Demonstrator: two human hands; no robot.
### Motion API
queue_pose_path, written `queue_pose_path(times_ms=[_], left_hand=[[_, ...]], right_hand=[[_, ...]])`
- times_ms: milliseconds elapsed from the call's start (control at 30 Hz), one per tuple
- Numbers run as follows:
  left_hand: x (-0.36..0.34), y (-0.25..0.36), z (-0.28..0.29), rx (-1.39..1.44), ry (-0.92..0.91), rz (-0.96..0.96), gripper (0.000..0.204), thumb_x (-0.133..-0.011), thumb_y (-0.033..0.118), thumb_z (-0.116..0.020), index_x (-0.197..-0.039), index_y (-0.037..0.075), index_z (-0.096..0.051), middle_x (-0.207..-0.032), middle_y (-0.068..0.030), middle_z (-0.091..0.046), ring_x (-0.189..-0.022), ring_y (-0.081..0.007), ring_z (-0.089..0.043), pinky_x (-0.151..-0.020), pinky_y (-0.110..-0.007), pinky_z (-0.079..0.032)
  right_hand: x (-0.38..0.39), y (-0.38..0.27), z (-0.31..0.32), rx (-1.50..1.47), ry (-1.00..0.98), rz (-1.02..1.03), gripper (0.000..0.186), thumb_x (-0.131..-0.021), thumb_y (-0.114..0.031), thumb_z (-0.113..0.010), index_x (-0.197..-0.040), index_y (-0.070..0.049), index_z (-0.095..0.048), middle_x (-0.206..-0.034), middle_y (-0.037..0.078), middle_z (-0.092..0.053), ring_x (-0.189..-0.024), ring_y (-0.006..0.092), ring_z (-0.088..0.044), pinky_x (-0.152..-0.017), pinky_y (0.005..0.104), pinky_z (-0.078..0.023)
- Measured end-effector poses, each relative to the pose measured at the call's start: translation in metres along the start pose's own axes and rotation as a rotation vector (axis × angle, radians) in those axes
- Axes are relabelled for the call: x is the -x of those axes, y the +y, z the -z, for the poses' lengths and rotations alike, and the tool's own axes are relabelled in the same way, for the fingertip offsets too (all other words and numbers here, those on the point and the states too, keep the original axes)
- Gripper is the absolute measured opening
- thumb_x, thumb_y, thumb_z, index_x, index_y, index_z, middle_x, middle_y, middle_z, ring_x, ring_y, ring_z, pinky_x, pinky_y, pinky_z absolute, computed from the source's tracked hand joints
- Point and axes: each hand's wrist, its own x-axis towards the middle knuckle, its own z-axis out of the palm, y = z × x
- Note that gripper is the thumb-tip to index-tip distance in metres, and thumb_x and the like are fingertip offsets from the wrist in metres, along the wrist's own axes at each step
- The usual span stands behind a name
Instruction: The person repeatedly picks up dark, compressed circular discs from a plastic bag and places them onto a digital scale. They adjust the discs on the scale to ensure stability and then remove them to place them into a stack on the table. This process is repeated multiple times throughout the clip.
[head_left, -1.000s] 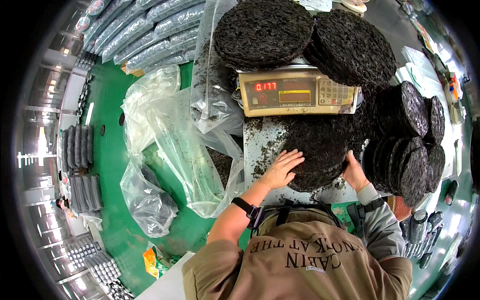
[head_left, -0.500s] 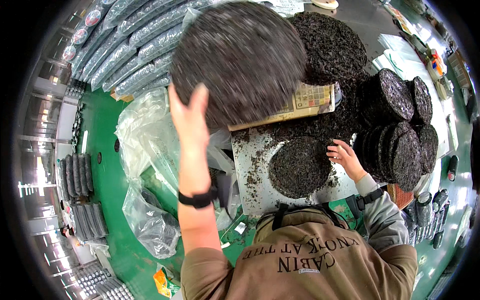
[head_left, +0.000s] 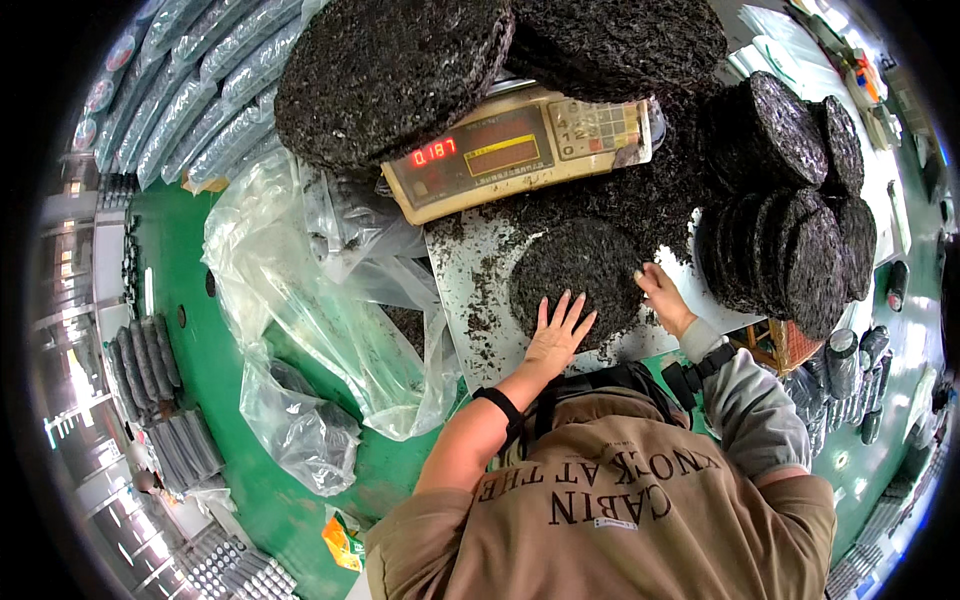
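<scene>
A round, flat black cake that looks like dried seaweed (head_left: 575, 265) lies on the pale metal tabletop (head_left: 480, 350) before me. My left hand (head_left: 560, 338) rests on its near edge, fingers spread and flat. At its right edge, my right hand (head_left: 668, 300) has its fingers curled together on the rim. Beyond it stands a cream digital scale (head_left: 540, 150) with a lit red display. A large black cake (head_left: 395, 80) overhangs the scale's left side, and another cake (head_left: 620, 45) lies behind it. Dark loose flakes (head_left: 655, 195) are heaped between the scale and the right-hand stacks.
Stacked black cakes (head_left: 775, 255) stand close on the right. Crumpled clear plastic bags (head_left: 310, 290) hang at the table's left, over a green floor (head_left: 175, 270). Long, filled plastic packages (head_left: 200, 90) are piled at the far left. A wooden crate (head_left: 775, 345) sits below the table's right corner.
My left hand has let go of the large cake, now by the scale's left side, and come down onto the near cake. My right hand has moved to that cake's edge.
</scene>
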Motion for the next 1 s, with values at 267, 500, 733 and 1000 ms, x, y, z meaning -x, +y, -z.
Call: queue_pose_path(times_ms=[267,500,733,1000], left_hand=[[0.013,-0.031,0.031,0.188,0.383,-0.134,0.062,-0.061,0.019,-0.062,-0.117,0.002,-0.042,-0.132,-0.015,-0.031,-0.125,-0.0316,-0.026,-0.101,-0.052,-0.019],[0.008,-0.039,0.051,0.47,0.57,-0.009,0.067,-0.06,0.018,-0.069,-0.118,0.003,-0.037,-0.13,-0.0159,-0.031,-0.124,-0.0324,-0.026,-0.103,-0.046,-0.02],[0.016,-0.069,0.051,1.178,0.664,0.665,0.073,-0.082,0.037,-0.054,-0.132,-0.004,-0.018,-0.137,-0.0209,-0.018,-0.128,-0.0304,-0.019,-0.104,-0.036,-0.017],[0.0,-0.049,0.07,1.747,0.467,0.308,0.066,-0.09,0.032,-0.043,-0.135,0.0,-0.008,-0.139,-0.0182,-0.017,-0.128,-0.0261,-0.02,-0.103,-0.033,-0.019]], right_hand=[[-0.021,0.01,0.015,-0.274,-0.223,-0.035,0.055,-0.082,-0.023,-0.058,-0.126,-0.001,-0.034,-0.108,0.004,-0.048,-0.091,0.0132,-0.045,-0.069,0.0275,-0.039],[-0.001,-0.025,-0.015,-0.428,-0.171,0.056,0.055,-0.083,-0.014,-0.055,-0.131,-0.006,-0.029,-0.116,0.005,-0.046,-0.099,0.0159,-0.046,-0.073,0.0269,-0.038],[0.019,-0.042,0.0,-0.52,-0.214,0.086,0.05,-0.081,-0.005,-0.051,-0.128,-0.007,-0.033,-0.115,0.006,-0.048,-0.101,0.0205,-0.049,-0.086,0.0345,-0.042],[0.053,-0.075,0.028,-0.462,-0.15,0.295,0.047,-0.081,-0.005,-0.051,-0.126,-0.004,-0.036,-0.116,0.007,-0.049,-0.104,0.019,-0.048,-0.089,0.0322,-0.04]])
